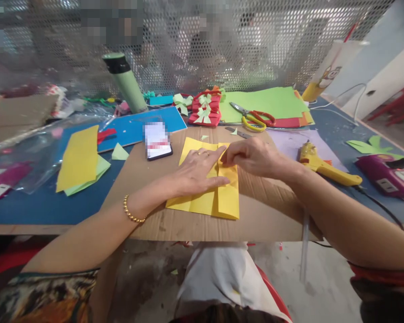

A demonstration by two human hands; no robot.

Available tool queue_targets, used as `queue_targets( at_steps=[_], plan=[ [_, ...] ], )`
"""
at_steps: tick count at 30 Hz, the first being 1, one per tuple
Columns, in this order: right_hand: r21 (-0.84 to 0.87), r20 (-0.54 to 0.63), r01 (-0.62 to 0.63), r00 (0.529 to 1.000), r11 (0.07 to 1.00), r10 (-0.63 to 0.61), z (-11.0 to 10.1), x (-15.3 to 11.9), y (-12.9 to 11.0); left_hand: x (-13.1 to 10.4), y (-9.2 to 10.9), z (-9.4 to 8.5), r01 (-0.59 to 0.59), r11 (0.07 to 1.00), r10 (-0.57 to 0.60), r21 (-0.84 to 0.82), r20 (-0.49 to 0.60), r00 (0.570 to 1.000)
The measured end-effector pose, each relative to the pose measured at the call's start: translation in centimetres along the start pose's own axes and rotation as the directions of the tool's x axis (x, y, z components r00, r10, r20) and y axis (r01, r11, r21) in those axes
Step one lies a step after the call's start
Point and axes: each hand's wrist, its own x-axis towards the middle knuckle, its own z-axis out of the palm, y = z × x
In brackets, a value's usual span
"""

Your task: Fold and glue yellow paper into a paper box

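Observation:
A sheet of yellow paper (202,206) with creases lies on a piece of brown cardboard (269,220), its right side folded over into a narrow flap. My left hand (197,170) rests flat across the sheet, fingers stretched, with the forefinger and thumb reaching onto the flap. At the upper part of that flap, my right hand (254,157) is closed, its curled fingertips against the paper; the exact grip is partly hidden. Just beyond the sheet are a metal ruler (238,133) and small green paper scraps (234,131). A phone (158,141) lies to the left.
Scissors (254,119), green sheets (265,101) and a red box with bows (205,107) sit behind. Rightward lie a yellow glue gun (326,166), a purple power unit (387,175) and a drink cup (333,67). A green bottle (126,83) and yellow strip (77,159) stand leftward.

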Motion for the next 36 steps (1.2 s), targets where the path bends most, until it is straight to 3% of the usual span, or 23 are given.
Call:
queue_targets(
  at_steps=[4, 9, 11, 13, 16, 19, 24, 30, 32, 36],
  plan=[
    [0.049, -0.049, -0.226, 0.972, 0.973, 0.229, -1.9, 0.6, 0.2, 0.3, 0.5, 0.1, -0.026, 0.993, 0.025, 0.118, 0.012, 1.000],
    [-0.170, -0.361, -0.294, 0.907, 0.940, 0.219, -5.9, -1.9, -0.7, 0.2, 1.3, -0.1, -0.005, 0.977, -0.007, 0.215, 0.056, 0.998],
    [-0.338, -0.424, -0.369, 0.881, 0.866, 0.211, -7.3, -4.5, -0.5, 0.1, 1.3, 0.0, -0.023, 0.975, 0.009, 0.222, 0.061, 0.998],
    [-0.489, -0.475, -0.500, 0.840, 0.715, 0.263, -8.0, -7.5, -0.1, 0.1, 0.9, 0.3, -0.064, 0.973, 0.053, 0.220, 0.053, 0.997],
    [-0.596, -0.471, -0.650, 0.759, 0.472, 0.450, -7.8, -11.6, 0.2, -0.1, 0.0, 1.0, -0.131, 0.965, 0.129, 0.228, 0.023, 0.991],
    [-0.673, -0.351, -0.654, 0.693, 0.344, 0.630, -6.7, -14.0, -0.2, -0.4, -1.1, 1.4, -0.204, 0.955, 0.214, 0.214, -0.022, 0.977],
    [-0.714, -0.233, -0.632, 0.619, 0.301, 0.750, -5.3, -14.3, -0.9, -1.5, -1.1, 1.0, -0.353, 0.924, 0.357, 0.146, -0.004, 0.934],
    [-0.723, -0.276, -0.669, 0.509, 0.173, 0.815, -4.8, -13.7, -0.3, -2.5, 1.0, 0.5, -0.307, 0.924, 0.315, 0.227, 0.002, 0.949],
    [-0.745, -0.274, -0.646, 0.523, 0.166, 0.807, -4.7, -13.9, 0.2, -2.6, 1.4, 0.5, -0.292, 0.923, 0.302, 0.250, -0.001, 0.953],
    [-0.762, -0.291, -0.616, 0.601, 0.199, 0.744, -4.6, -15.0, 1.8, -2.6, 1.6, 0.7, -0.262, 0.928, 0.266, 0.263, 0.021, 0.964]
  ],
)
